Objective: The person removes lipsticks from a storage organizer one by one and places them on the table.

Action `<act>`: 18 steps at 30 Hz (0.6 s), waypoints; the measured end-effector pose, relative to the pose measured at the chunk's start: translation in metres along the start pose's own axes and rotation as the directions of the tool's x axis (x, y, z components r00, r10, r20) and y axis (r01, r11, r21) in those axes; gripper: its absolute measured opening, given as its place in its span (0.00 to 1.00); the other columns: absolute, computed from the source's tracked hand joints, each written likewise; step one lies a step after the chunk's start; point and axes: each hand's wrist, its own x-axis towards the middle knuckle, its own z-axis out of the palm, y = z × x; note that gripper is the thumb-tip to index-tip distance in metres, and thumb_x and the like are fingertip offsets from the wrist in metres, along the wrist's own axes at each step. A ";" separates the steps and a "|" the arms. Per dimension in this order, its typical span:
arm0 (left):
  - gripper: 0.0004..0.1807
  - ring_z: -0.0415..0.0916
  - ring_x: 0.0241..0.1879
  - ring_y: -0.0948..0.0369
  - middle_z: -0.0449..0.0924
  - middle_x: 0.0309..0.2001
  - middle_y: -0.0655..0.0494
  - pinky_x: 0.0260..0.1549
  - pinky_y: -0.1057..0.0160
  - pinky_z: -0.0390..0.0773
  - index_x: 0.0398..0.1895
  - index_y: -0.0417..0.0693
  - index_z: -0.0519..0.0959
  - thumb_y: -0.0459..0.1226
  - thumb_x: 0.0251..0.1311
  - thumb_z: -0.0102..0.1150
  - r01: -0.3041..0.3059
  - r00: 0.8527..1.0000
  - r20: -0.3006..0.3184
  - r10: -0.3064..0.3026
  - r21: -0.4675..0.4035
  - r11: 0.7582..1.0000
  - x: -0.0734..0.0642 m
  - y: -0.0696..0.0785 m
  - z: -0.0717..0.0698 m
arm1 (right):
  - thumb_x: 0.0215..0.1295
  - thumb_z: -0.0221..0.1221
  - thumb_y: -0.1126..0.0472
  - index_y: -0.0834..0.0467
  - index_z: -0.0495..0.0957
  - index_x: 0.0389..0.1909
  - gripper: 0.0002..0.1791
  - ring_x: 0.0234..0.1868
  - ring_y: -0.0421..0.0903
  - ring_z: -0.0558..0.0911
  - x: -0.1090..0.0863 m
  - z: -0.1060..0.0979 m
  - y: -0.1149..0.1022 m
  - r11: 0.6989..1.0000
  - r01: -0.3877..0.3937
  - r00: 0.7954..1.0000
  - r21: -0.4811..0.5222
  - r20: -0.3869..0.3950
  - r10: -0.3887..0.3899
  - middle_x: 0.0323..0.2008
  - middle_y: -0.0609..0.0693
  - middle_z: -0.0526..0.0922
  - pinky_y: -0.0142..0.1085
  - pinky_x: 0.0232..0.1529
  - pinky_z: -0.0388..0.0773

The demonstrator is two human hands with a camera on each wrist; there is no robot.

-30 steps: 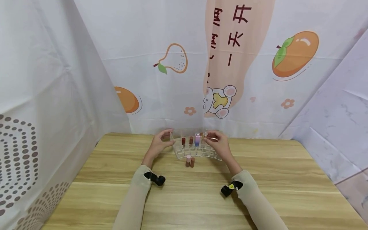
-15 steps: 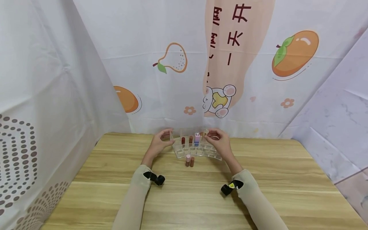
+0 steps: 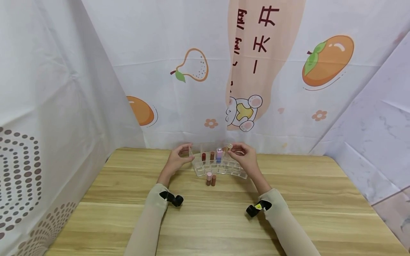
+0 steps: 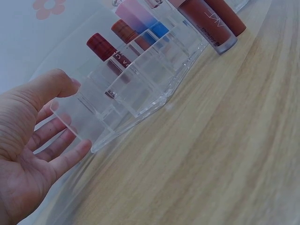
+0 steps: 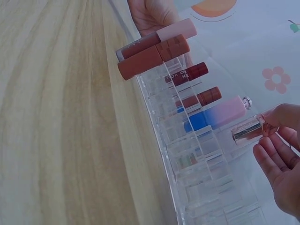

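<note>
A clear tiered lipstick holder stands near the back of the table. My left hand grips its left side panel, with the thumb at the panel's edge and the fingers showing through the plastic. My right hand pinches a clear-and-gold lipstick between thumb and fingers, over the right part of the back row. Left of it in that row stand a pink-and-blue lipstick, a brown tube and a dark red tube.
In front of the holder, a pink-capped lip gloss and a brown tube stand side by side on the wooden table. A printed white curtain hangs close behind the holder.
My right hand has shifted the clear-and-gold lipstick slightly up and to the right, away from the pink-and-blue one. The left hand and the holder keep their places.
</note>
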 end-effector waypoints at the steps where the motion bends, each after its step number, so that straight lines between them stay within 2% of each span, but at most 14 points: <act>1: 0.32 0.73 0.65 0.42 0.76 0.64 0.39 0.64 0.42 0.75 0.68 0.42 0.75 0.30 0.59 0.71 -0.001 1.000 0.001 0.001 0.000 1.000 0.000 0.000 0.000 | 0.59 0.67 0.77 0.79 0.79 0.47 0.16 0.36 0.34 0.84 -0.001 0.000 -0.003 1.000 0.001 1.000 -0.001 0.001 -0.001 0.43 0.76 0.82 0.23 0.42 0.84; 9: 0.32 0.70 0.66 0.40 0.74 0.65 0.35 0.66 0.38 0.71 0.68 0.39 0.74 0.30 0.59 0.71 -0.004 1.000 0.006 0.004 -0.033 0.999 -0.001 0.000 0.001 | 0.58 0.69 0.74 0.75 0.80 0.47 0.16 0.36 0.33 0.84 0.008 -0.001 0.028 1.000 0.023 1.000 0.007 -0.008 -0.023 0.43 0.75 0.82 0.23 0.42 0.84; 18: 0.31 0.73 0.65 0.44 0.76 0.64 0.40 0.64 0.43 0.75 0.68 0.42 0.75 0.31 0.59 0.71 0.004 1.000 -0.003 -0.004 0.001 1.000 -0.001 0.000 0.000 | 0.58 0.69 0.74 0.75 0.80 0.49 0.17 0.37 0.33 0.84 0.006 -0.002 0.024 1.000 0.023 1.000 -0.004 0.012 -0.023 0.44 0.74 0.83 0.23 0.42 0.83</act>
